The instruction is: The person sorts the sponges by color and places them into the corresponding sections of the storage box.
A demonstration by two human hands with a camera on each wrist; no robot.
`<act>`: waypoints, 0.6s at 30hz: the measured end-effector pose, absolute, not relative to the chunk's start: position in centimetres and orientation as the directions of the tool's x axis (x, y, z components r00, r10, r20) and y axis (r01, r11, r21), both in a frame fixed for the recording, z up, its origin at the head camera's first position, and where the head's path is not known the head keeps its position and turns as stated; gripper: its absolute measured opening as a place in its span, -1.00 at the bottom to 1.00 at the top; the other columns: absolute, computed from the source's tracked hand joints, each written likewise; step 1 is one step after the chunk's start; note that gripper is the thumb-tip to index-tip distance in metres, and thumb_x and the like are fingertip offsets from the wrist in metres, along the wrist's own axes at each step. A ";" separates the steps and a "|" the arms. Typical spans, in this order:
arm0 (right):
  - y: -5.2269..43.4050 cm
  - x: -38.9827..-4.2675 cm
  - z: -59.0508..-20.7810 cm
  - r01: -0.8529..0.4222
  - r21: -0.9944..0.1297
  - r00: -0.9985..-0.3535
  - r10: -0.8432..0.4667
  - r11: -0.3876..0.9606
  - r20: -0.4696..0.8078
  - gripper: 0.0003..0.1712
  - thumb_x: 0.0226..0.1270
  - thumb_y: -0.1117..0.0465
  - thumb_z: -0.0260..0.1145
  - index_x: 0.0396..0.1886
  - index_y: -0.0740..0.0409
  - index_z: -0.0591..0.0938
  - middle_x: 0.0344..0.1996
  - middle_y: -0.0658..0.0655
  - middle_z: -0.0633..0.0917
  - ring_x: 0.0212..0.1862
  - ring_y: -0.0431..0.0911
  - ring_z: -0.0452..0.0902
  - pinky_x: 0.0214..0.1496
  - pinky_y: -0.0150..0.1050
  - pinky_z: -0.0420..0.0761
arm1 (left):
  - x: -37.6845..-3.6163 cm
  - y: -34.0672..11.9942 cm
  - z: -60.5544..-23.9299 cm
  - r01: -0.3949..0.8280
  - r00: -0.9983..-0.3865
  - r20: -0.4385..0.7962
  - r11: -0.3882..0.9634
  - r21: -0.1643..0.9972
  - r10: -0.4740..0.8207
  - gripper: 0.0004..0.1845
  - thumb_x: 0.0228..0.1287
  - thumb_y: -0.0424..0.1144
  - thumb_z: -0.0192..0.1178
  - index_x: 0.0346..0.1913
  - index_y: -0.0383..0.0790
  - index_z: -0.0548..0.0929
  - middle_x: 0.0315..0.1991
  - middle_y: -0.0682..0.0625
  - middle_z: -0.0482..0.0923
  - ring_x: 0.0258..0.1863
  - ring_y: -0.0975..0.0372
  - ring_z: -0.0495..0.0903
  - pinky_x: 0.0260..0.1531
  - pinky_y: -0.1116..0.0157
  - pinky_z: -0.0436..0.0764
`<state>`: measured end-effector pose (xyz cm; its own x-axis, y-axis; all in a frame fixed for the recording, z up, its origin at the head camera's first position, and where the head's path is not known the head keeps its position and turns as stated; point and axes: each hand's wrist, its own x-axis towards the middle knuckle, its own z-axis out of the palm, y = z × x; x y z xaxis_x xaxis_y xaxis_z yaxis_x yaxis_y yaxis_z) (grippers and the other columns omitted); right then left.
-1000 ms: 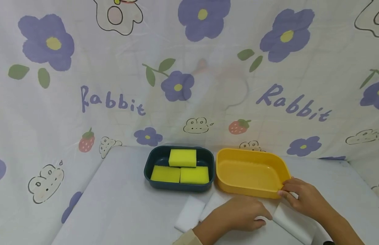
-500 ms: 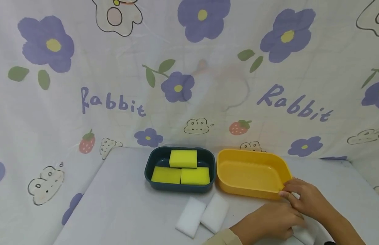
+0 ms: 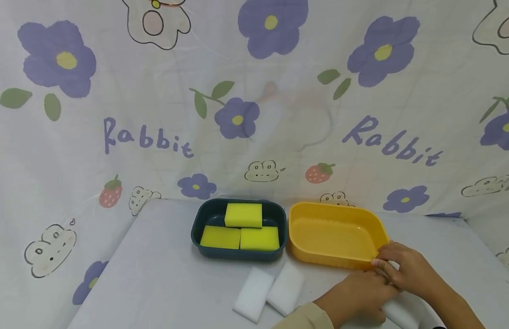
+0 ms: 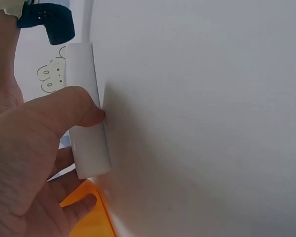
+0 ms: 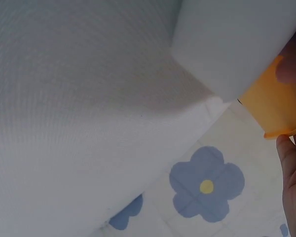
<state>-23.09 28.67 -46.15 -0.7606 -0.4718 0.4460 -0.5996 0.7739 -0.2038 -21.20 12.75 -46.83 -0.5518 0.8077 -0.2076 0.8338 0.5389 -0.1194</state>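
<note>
Left hand [image 3: 359,294] grips a white sponge [image 4: 89,123] on the counter's [image 3: 164,278] near right, thumb curled over its edge. Right hand [image 3: 406,269] pinches the yellow tray's [image 3: 316,256] near corner, apparently steadying it. Two more white sponges [image 3: 268,292] lie left.

2 bare hands low at the near right, touching each other.

The left hand [image 3: 361,294], with a beige cuff at its wrist, reaches in from the bottom edge, thumb and fingers curled in a pinch. The right hand [image 3: 406,269] lies just beyond it, fingers bent, forearm running off the lower right corner.
</note>
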 end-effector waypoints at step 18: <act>28.7 -23.1 -46.6 -0.619 -0.187 -0.730 -0.470 0.763 0.496 -0.79 -0.02 0.23 0.63 -0.45 -0.10 0.74 -0.35 -0.14 0.72 -0.12 0.03 0.69 0.30 -0.62 0.24 | -22.0 11.1 -46.6 0.848 -0.519 -0.181 0.530 0.015 0.835 -0.27 0.22 0.24 0.34 0.44 0.29 0.38 0.39 0.37 0.27 0.30 0.59 0.24 0.27 0.62 0.15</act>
<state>-23.09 28.66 -46.63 -0.7297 -0.4703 0.4963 -0.6189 0.7628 -0.1872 -22.03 11.07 -46.58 -0.5191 0.8353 -0.1812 0.8478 0.5302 0.0153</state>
